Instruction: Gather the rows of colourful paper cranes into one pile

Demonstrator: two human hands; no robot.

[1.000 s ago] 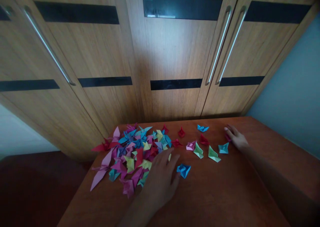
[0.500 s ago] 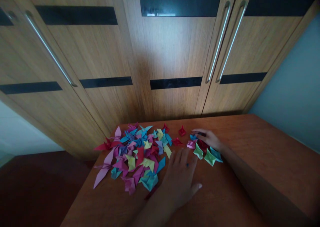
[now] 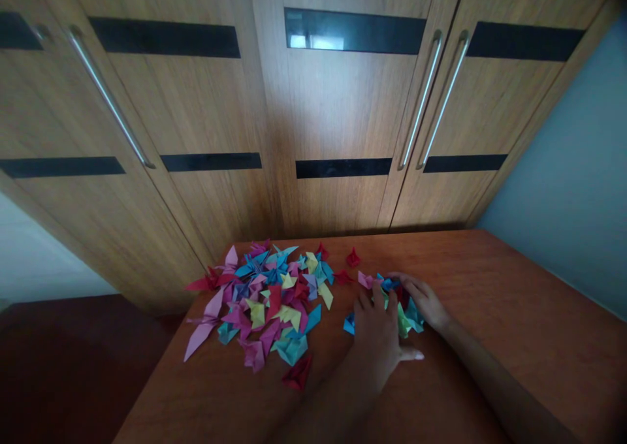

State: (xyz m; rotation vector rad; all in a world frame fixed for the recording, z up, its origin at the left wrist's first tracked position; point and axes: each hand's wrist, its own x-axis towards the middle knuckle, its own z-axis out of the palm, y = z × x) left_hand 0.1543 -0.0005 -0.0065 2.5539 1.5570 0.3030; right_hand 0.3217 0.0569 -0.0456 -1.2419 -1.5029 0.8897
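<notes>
A heap of folded paper shapes (image 3: pixel 267 297) in pink, blue, yellow and red lies on the left part of the brown table (image 3: pixel 490 313). A smaller cluster of folded papers (image 3: pixel 404 317), green, blue and red, sits right of it. My left hand (image 3: pixel 379 339) lies flat with fingers stretched out on the cluster's left side. My right hand (image 3: pixel 424 300) cups the cluster from the right, fingers extended over it. Neither hand grips a piece. A blue piece (image 3: pixel 349 324) peeks out beside my left hand.
A single red piece (image 3: pixel 353 258) and a dark red one (image 3: pixel 297 373) lie apart from the heap. Wooden cupboard doors (image 3: pixel 337 117) with long metal handles (image 3: pixel 421 101) stand behind the table. A pale blue wall (image 3: pixel 573 170) is at the right.
Both hands moved toward each other. My right hand swept the scattered pieces leftward into a tight cluster; my left hand left the big heap and slid right to meet it.
</notes>
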